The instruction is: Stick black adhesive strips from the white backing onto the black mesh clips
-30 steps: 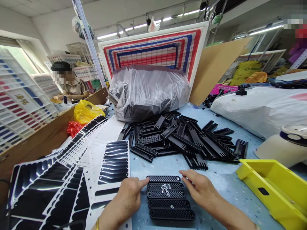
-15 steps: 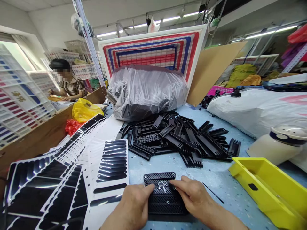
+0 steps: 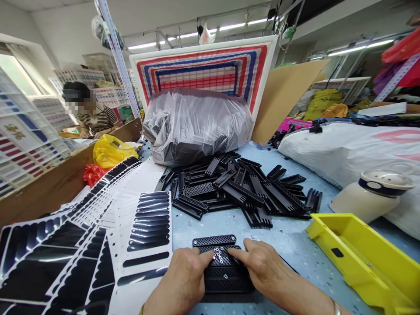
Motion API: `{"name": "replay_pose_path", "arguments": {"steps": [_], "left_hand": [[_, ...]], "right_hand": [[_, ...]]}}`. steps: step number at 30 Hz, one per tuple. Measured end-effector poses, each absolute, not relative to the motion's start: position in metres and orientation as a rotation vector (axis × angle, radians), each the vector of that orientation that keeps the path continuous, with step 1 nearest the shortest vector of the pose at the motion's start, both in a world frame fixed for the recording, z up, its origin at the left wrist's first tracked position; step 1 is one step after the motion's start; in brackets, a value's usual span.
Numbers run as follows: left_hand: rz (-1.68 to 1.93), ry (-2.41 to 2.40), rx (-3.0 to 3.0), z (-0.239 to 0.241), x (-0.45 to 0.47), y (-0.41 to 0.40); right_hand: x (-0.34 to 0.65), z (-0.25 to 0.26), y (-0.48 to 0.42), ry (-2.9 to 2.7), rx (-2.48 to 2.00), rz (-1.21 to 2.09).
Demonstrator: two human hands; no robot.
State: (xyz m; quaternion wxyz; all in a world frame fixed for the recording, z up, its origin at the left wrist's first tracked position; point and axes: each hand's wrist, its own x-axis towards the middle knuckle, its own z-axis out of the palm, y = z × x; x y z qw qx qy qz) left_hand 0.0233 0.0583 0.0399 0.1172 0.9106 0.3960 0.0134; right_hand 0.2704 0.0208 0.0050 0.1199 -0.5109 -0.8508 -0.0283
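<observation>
Several black plastic strips [image 3: 226, 284] with a lattice surface lie side by side on the blue table in front of me. Small silvery rings [image 3: 218, 254] are scattered in a cluster on them, and one sits apart lower down. My left hand [image 3: 188, 273] rests at the left ends of the strips, its fingers curled and one fingertip beside the rings. From the other side my right hand [image 3: 262, 264] lies over the right ends, fingers bent, with a fingertip touching down near the cluster. Anything pinched in either hand is hidden.
Beyond the strips lies a heap of similar black parts [image 3: 236, 188], with a filled plastic bag [image 3: 200, 127] behind. Sheets of black stickers [image 3: 151, 218] spread at left. A yellow bin [image 3: 328, 249] and a pale bottle [image 3: 364, 201] stand at right. A co-worker [image 3: 95, 113] sits far left.
The view has shifted slightly, so the scene sits a little further left. My left fingertip has moved right, closer to the rings. The right hand's fingers have changed their bend over the strips.
</observation>
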Motion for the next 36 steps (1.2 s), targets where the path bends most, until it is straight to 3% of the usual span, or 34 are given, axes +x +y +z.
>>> {"name": "replay_pose_path", "arguments": {"steps": [15, 21, 24, 36], "left_hand": [[0.11, 1.122, 2.661, 0.039, 0.019, 0.058], [0.436, 1.063, 2.609, 0.025, 0.01, 0.061], [0.594, 1.056, 2.591, 0.021, 0.005, 0.064], [0.139, 1.082, 2.775, 0.033, 0.012, 0.063]], "right_hand": [[0.291, 0.008, 0.016, -2.479, -1.517, -0.153], [0.296, 0.005, 0.013, -2.163, -1.5, 0.175], [0.295, 0.002, 0.013, -2.166, -1.468, 0.15], [0.289, -0.019, 0.008, -2.345, -1.448, -0.107]]}}
